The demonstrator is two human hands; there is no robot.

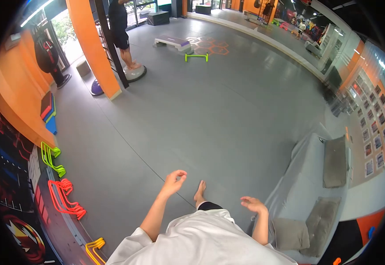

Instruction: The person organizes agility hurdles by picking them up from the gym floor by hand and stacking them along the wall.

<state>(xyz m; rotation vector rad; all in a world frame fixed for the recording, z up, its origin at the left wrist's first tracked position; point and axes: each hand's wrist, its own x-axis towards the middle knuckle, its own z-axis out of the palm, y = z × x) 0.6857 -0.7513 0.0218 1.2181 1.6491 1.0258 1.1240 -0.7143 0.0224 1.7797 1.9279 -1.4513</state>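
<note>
My left hand (174, 183) is held out over the grey floor (192, 123), its fingers loosely curved and nothing in them. To the right, my right hand (254, 205) is raised near the grey sofa (289, 190), fingers stretched out and apart, also without anything in it. Neither hand touches an object. Between and below them show my white shirt (201, 240) and one bare foot (200, 191) on the floor. My other foot is hidden.
Green hurdles (51, 159), red hurdles (64, 198) and yellow hurdles (95, 249) line the left wall. A person (121, 31) stands on a balance dome (135, 73) beside an orange pillar (91, 48). A step platform (173, 43) and a low green hurdle (196, 56) stand farther off.
</note>
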